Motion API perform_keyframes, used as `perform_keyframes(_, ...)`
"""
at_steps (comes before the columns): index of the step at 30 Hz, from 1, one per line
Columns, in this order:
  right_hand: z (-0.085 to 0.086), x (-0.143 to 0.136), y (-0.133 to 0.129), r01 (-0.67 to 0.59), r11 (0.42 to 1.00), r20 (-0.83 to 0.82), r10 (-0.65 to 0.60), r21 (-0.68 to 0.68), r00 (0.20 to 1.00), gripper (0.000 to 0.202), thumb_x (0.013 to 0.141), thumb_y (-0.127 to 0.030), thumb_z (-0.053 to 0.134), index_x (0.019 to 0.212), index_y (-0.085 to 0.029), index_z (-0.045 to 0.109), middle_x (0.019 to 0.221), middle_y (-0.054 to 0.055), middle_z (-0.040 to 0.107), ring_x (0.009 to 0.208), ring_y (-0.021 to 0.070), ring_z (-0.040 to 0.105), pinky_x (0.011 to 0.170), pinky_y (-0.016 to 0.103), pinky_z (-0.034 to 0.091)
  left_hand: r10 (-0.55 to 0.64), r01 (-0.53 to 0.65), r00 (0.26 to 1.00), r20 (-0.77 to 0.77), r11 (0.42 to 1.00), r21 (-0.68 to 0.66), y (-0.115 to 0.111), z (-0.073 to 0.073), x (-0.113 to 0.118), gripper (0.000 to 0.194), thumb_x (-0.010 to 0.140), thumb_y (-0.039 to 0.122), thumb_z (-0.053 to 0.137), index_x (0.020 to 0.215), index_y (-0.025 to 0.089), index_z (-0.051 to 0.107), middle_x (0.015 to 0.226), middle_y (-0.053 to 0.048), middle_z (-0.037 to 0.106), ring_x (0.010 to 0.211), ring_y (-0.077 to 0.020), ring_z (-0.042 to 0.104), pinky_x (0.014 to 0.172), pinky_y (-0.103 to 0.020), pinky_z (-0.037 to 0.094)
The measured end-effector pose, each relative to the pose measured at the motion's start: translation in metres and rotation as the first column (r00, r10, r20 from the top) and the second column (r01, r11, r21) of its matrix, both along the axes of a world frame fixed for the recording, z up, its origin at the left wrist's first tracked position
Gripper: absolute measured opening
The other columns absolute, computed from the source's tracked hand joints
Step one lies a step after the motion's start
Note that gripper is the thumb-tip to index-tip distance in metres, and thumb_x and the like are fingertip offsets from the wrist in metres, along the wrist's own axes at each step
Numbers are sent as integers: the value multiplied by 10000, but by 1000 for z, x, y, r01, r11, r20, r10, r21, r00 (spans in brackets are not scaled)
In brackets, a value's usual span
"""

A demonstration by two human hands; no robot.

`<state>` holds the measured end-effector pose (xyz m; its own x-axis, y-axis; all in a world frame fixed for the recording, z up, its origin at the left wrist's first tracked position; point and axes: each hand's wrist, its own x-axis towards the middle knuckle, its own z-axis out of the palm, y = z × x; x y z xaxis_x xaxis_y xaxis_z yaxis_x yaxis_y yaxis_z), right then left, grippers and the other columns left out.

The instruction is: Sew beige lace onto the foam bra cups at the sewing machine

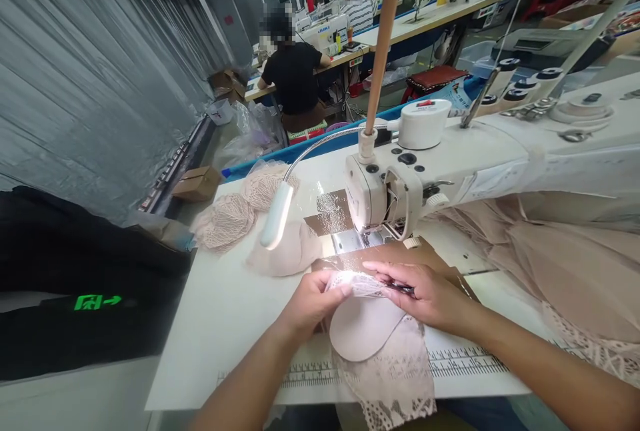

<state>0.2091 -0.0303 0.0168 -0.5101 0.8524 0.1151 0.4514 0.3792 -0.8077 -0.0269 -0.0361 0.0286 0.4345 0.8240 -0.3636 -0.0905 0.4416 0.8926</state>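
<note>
Beige lace fabric (pixel 400 367) with a smooth rounded cup piece (pixel 363 327) hangs over the table's front edge. Its upper edge, brightly lit, is pinched between the thumb and fingers of my left hand (pixel 317 297). On the right side of that edge lies my right hand (pixel 423 291), closed around a small dark tool (pixel 403 288), with its fingertips against the lace. Both hands are just in front of the sewing machine's needle area (pixel 395 217). What the tool's tip touches is too small to tell.
A lamp (pixel 277 214) on a bent neck stands left of the machine head. Lace bundles (pixel 227 221) and a beige cup (pixel 290 251) lie at the left; more beige fabric (pixel 575 257) lies at the right. A person in black (pixel 295 77) sits at another machine behind.
</note>
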Motion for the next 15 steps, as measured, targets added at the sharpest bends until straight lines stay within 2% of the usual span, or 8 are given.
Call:
perform_keyframes(5, 0, -3, 1, -4, 998, 19, 5, -55, 1000, 433, 875, -322, 480, 1278, -190, 563, 972, 81, 691, 839, 207, 646, 714, 325, 525, 0, -1, 1000, 2, 998, 60, 5, -2, 0, 372, 741, 398, 764, 971, 120, 677, 923, -94, 653, 858, -203, 585, 793, -284, 432)
perform_keyframes(11, 1, -4, 2, 0, 996, 10, 1, -86, 1000, 451, 871, -373, 506, 1278, -186, 553, 924, 76, 678, 787, 192, 628, 686, 310, 505, 10, -11, 1000, 20, 1000, 14, 10, 2, 10, 356, 696, 402, 802, 823, 105, 652, 787, -65, 627, 717, -157, 562, 691, -254, 419)
perform_keyframes(15, 9, -6, 4, 39, 993, -24, -41, -111, 999, 458, 859, -469, 536, 1204, -171, 580, 882, 62, 643, 757, 182, 596, 636, 292, 480, 34, -34, 999, -8, 998, 55, 11, 0, 18, 375, 682, 420, 808, 752, 97, 631, 737, -53, 602, 693, -141, 538, 671, -247, 409)
